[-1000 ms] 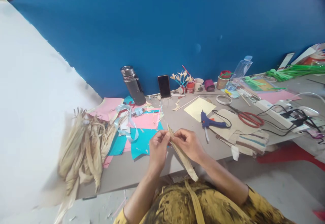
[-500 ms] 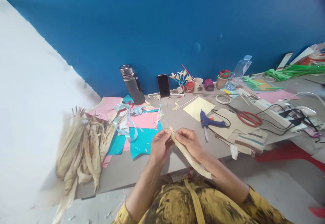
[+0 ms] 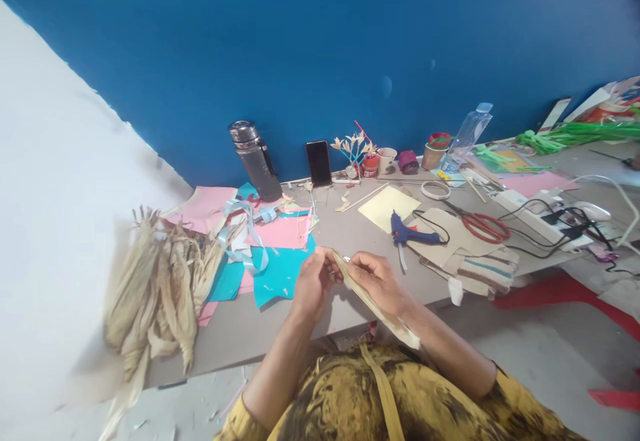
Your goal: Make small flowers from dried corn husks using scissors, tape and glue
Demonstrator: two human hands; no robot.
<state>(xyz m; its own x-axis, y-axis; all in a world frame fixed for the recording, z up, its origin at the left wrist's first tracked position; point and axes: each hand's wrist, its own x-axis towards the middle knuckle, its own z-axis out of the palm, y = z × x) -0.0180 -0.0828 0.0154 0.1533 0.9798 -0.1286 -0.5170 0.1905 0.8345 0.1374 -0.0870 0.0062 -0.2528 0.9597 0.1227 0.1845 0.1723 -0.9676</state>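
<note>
A pale strip of dried corn husk (image 3: 367,300) hangs between my hands above the table's front edge, its long tail sloping down to the right toward my lap. My left hand (image 3: 314,281) is closed, pinching the upper end of the strip. My right hand (image 3: 377,281) is closed on the same husk just beside it, fingers curled. Some fingertips are hidden behind the strip. On the left of the table lies a bundle of dried corn husks (image 3: 150,294). A blue glue gun (image 3: 415,234) rests to the right of my right hand.
A grey thermos (image 3: 256,161), a phone (image 3: 319,163) and small husk flowers (image 3: 354,151) stand along the blue wall. Blue paper (image 3: 275,274) and yellow paper (image 3: 387,208) lie around. Red-handled scissors (image 3: 484,228), a folded cloth (image 3: 485,268) and a power strip (image 3: 537,218) are rightward.
The view has shifted slightly, so the table things sit a little further left and up. Both hands keep their grip on the husk, with fingers slightly moved.
</note>
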